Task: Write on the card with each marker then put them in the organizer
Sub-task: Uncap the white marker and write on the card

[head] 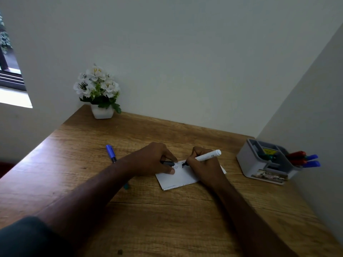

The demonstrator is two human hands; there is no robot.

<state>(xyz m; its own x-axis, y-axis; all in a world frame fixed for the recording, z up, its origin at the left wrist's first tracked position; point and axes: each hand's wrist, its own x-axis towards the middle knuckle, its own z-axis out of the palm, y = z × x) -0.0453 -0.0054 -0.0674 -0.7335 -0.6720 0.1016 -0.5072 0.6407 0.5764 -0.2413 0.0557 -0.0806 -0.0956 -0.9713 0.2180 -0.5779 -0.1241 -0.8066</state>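
Right now the right hand pinches a white marker, its dark tip touching the white card at mid-tabletop. The left hand rests on the card's left part, fingers curled round a black cap. A blue marker lies left; the grey organizer at right holds red and blue markers.

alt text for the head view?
The right hand writes on a white card with a white marker while the left hand steadies the card, holding a dark cap. A gray organizer with markers stands right, on a wooden desk.
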